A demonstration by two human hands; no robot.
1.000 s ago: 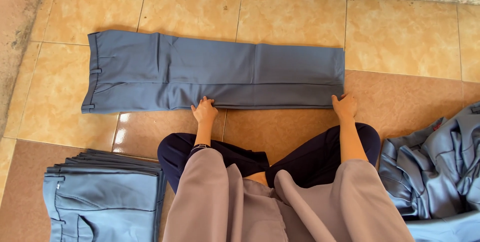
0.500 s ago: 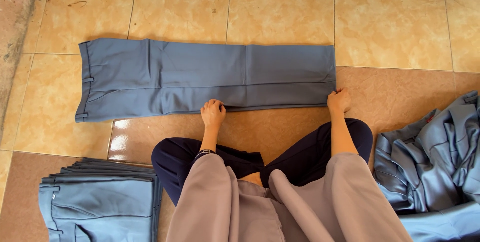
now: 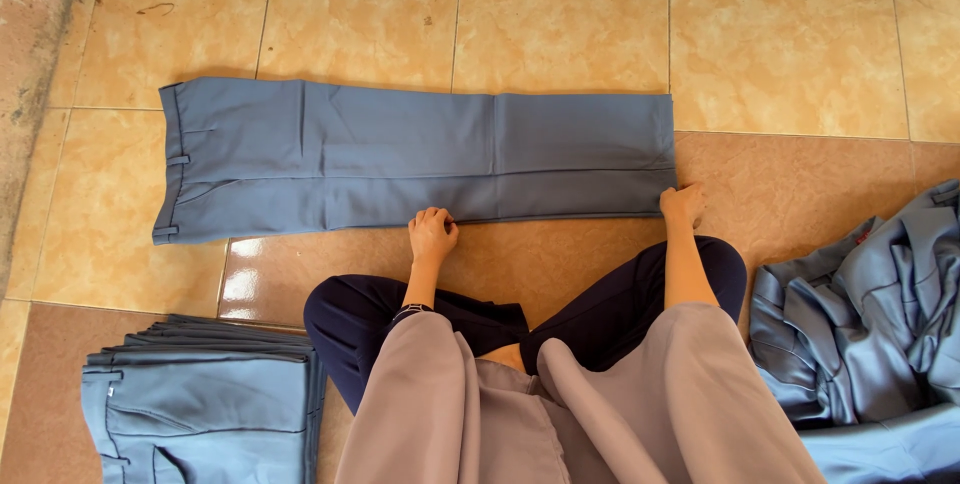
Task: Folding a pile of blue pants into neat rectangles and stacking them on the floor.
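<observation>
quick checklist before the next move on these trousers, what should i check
1. Trousers lie flat and full length on the tiled floor: ok.
2. Left hand on the near edge around mid-leg: ok.
3. Right hand at the near hem corner: ok.
4. Legs lined up at the hem: ok.
5. Folded stack sits apart from the trousers: ok.
6. Loose pile clear of the hem: ok.

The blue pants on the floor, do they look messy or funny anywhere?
Not really. The blue pants lie flat and straight on the tile floor, with both hands on the near edge. Only the unfolded heap at the right looks rumpled; the folded stack is tidy.
</observation>
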